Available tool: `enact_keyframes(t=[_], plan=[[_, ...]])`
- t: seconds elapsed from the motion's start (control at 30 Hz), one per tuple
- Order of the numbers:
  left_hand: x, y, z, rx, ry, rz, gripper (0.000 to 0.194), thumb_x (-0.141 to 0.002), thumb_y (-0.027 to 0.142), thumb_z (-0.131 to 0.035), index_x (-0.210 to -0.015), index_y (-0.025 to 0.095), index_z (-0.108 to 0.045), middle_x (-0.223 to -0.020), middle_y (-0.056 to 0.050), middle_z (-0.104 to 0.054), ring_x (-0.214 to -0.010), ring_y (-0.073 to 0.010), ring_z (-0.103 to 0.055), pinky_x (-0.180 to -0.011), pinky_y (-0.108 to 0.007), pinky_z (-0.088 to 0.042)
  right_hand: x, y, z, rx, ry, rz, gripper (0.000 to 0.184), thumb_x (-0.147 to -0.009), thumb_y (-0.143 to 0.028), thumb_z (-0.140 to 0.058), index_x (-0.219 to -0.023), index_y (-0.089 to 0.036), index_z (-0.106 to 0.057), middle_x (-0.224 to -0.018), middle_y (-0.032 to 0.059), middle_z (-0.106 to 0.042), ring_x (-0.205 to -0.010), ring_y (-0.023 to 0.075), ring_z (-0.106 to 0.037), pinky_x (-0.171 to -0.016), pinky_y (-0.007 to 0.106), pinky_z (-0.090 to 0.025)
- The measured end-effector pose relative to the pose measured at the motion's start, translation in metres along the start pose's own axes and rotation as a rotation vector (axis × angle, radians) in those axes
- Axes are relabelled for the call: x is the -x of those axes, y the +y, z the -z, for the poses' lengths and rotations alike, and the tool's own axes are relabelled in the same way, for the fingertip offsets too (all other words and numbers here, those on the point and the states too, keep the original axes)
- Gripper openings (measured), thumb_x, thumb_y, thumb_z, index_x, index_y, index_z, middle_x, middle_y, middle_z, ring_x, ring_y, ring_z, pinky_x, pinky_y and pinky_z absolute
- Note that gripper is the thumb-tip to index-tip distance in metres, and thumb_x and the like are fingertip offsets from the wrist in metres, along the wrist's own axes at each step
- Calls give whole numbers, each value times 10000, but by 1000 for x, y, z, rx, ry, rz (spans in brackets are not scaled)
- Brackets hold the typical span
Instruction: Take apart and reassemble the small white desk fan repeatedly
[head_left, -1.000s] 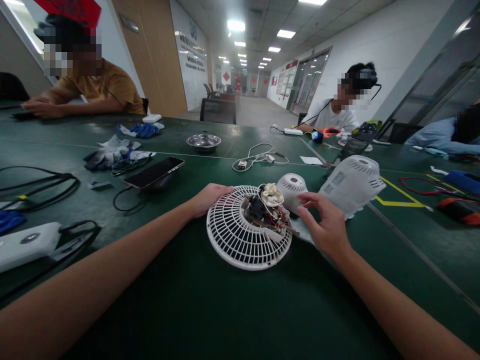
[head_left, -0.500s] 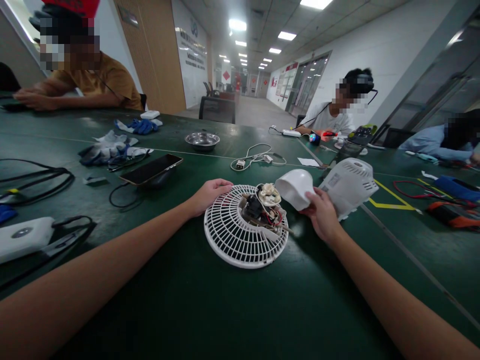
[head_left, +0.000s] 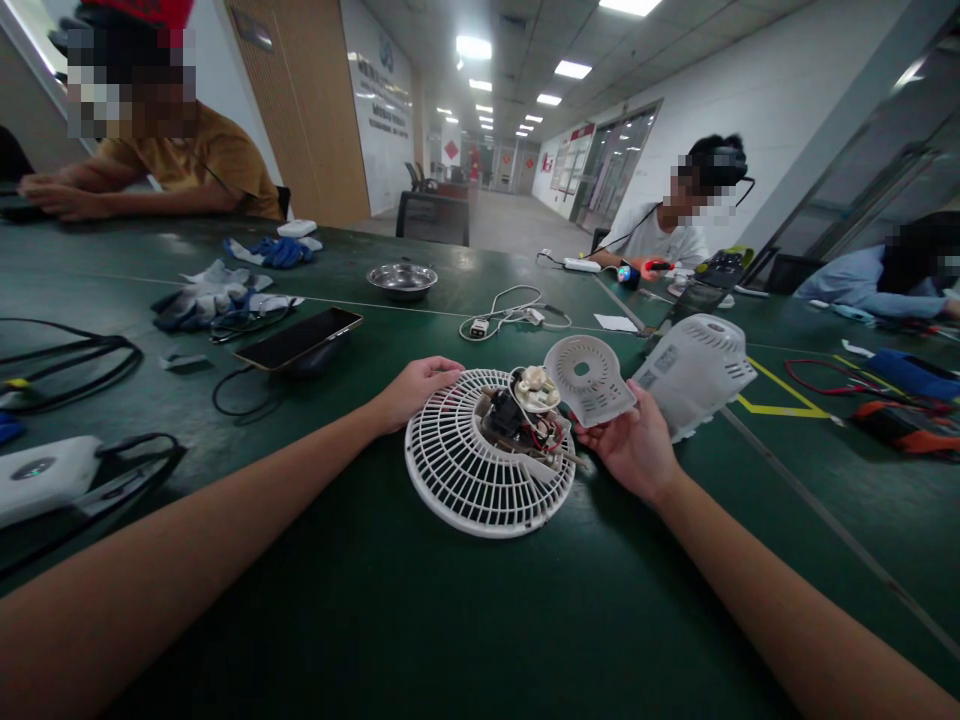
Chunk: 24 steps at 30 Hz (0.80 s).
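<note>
A round white fan grille lies on the green table, with an exposed motor and wiring at its centre. On its far left rim rests my left hand, its fingers closed over the edge. My right hand holds a white plastic motor cover just right of the motor. The cover's slotted face with a round hole is turned towards me, and my thumb is at its lower right edge. Behind that hand stands a white plastic fan base, partly hidden by my fingers.
A metal bowl and a coiled white cable lie beyond the grille. Leftward are a phone, gloves and black cables. An orange multimeter lies at right. Several people sit around the table.
My right hand has turned the motor cover over, from its smooth outer side to its slotted face. My left hand stays on the grille.
</note>
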<state>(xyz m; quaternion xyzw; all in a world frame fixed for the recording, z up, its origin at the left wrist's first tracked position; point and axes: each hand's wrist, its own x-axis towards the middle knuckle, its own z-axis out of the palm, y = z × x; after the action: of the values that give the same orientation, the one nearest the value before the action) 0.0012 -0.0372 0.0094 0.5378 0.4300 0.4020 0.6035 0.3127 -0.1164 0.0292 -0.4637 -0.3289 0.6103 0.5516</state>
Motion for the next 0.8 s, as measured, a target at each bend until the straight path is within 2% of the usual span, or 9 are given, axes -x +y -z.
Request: enact_keyframes(t=[0.13, 0.53, 0.8], plan=[[-1, -2, 3, -16, -19, -10, 209, -904, 239, -670, -1092, 148, -665, -927, -69, -736, -735, -143, -691, -696, -282, -558, -1, 2, 2, -1, -4, 17, 413, -879, -617, -484, -1045, -265, -622, -827, 40, -712, -654, 198, -624, -652, 336, -521], [2, 2, -2, -18, 4, -11, 192, -903, 222, -664, -1076, 139, -668, -888, -57, -726, -721, -137, -677, -678, -273, -541, 3, 3, 0, 13, -33, 40, 414, -884, -599, -478, -1049, -249, -625, -847, 37, -718, -647, 180, -611, -634, 309, -483], [0, -1, 1, -44, -7, -34, 232, -885, 268, -687, -1082, 147, -671, -886, -53, -727, -710, -142, -672, -681, -284, -538, 3, 6, 0, 60, -90, 92, 384, -866, -602, -504, -956, -256, -646, -864, 23, -728, -677, 191, -619, -635, 317, -476]])
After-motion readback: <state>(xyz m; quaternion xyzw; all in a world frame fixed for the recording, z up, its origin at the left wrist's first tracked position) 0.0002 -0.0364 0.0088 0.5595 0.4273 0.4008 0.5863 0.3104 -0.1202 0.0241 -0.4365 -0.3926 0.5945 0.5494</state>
